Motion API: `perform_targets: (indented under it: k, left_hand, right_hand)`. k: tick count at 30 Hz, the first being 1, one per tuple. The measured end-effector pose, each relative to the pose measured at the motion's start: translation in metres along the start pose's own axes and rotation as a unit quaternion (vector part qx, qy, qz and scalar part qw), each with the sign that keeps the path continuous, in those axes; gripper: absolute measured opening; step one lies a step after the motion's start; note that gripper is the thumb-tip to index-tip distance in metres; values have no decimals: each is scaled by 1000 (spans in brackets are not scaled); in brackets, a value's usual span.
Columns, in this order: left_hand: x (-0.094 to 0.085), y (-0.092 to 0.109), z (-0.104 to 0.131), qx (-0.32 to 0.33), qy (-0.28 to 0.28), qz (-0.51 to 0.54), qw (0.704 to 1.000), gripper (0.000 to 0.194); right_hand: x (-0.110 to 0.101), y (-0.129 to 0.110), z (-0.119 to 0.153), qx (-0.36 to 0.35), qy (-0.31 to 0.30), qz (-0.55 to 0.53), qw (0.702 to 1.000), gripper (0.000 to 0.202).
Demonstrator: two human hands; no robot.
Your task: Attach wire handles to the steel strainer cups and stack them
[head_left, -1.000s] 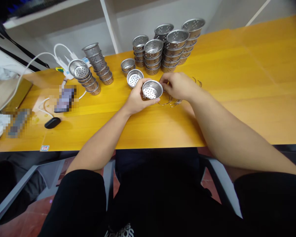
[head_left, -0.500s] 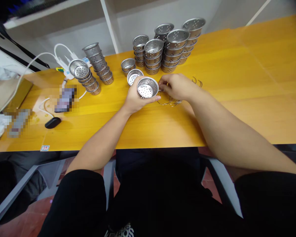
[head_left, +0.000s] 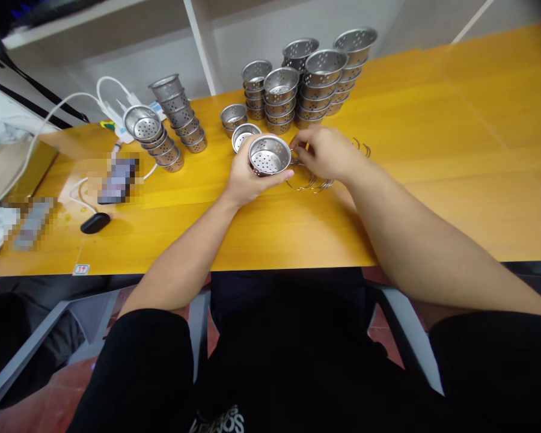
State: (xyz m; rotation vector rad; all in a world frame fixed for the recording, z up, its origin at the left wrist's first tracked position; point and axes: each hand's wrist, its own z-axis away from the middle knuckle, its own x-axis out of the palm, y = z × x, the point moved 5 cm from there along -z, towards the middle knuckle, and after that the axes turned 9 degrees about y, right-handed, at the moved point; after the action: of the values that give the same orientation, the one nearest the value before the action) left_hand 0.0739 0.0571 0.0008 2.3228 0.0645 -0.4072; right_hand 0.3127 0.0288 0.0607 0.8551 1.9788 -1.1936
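Observation:
My left hand [head_left: 244, 180] is wrapped around a perforated metal strainer basket [head_left: 269, 159], thumb along its near side, the open mouth facing me. At the basket's right rim, my right hand [head_left: 327, 152] pinches a thin metal wire [head_left: 294, 160]; its far end is hidden by the fingers. Several loose curved wires [head_left: 315, 185] lie on the table under and beside my right hand. Just behind the held basket stands another small strainer basket [head_left: 244, 136], partly covered by my left hand.
Stacked strainer baskets [head_left: 279, 99] stand at the back centre. Two more stacks [head_left: 187, 117] are at the left, near white cables [head_left: 79, 96]. A blurred phone [head_left: 118, 180] and a black oval object [head_left: 95, 223] lie on the yellow table [head_left: 455, 180].
The held basket has tilted slightly, so its inside shows differently. Both hands keep nearly the same place, the right still pinching at the rim. The whole view has shifted a little.

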Motion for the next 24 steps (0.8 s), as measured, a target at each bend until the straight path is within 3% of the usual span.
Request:
perform_targets:
  k: [6, 9, 12, 18, 24]
  left_hand:
    - [1, -11, 0, 22, 28, 1, 999, 116]
    - [5, -25, -1, 67, 14, 4, 998, 119]
    - [7, -33, -3, 110, 22, 41, 993, 110]
    - [5, -32, -4, 90, 50, 18, 995, 108]
    - [5, -32, 0, 88, 33, 25, 995, 104]
  right_hand:
    - [-3, -1, 0, 16, 39, -10, 999, 31]
    - [-3, -2, -1, 6, 65, -49, 997, 28]
    - [-3, -2, -2, 2, 92, -88, 992, 29]
    - [-2, 3, -2, 9, 135, -132, 982, 34]
    - [1, 8, -6, 3, 179, -178, 968, 37]
